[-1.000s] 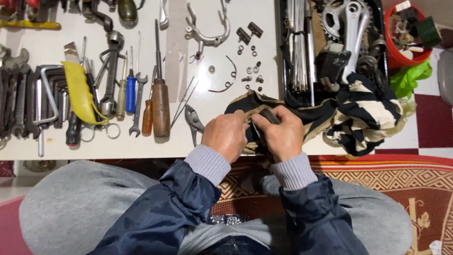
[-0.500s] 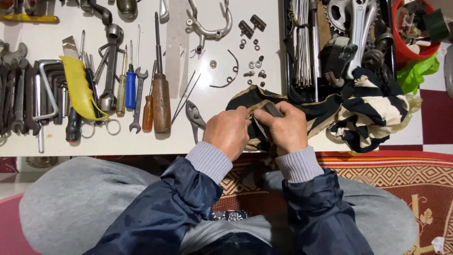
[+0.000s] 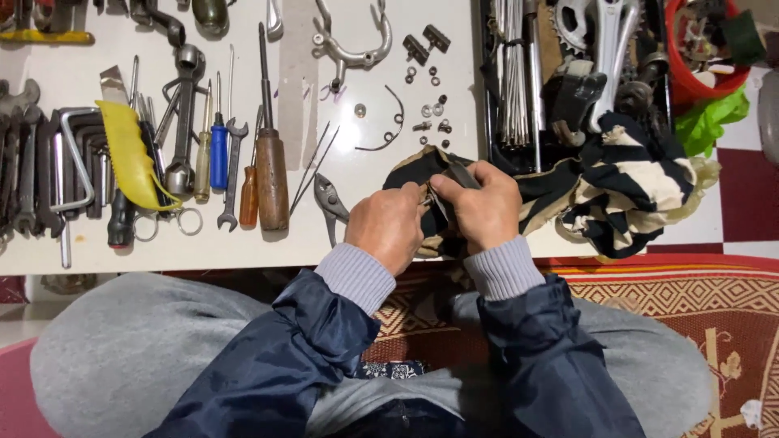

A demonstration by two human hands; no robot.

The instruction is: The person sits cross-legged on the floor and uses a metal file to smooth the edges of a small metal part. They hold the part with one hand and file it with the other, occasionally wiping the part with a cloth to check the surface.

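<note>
A: Status?
B: Left hand (image 3: 388, 227) and right hand (image 3: 480, 207) both pinch a small metal part (image 3: 428, 197) against the rag (image 3: 592, 195) at the board (image 3: 349, 235) edge.
A: Tip?
B: I'd keep the rag under it.

left of the striped cloth (image 3: 625, 195) i count two wooden-handled screwdrivers (image 3: 272, 178), one blue-handled screwdriver (image 3: 219, 154), one pair of pliers (image 3: 331, 203), and one yellow pouch (image 3: 130, 158); right of it, one red tub (image 3: 677, 81).
</note>
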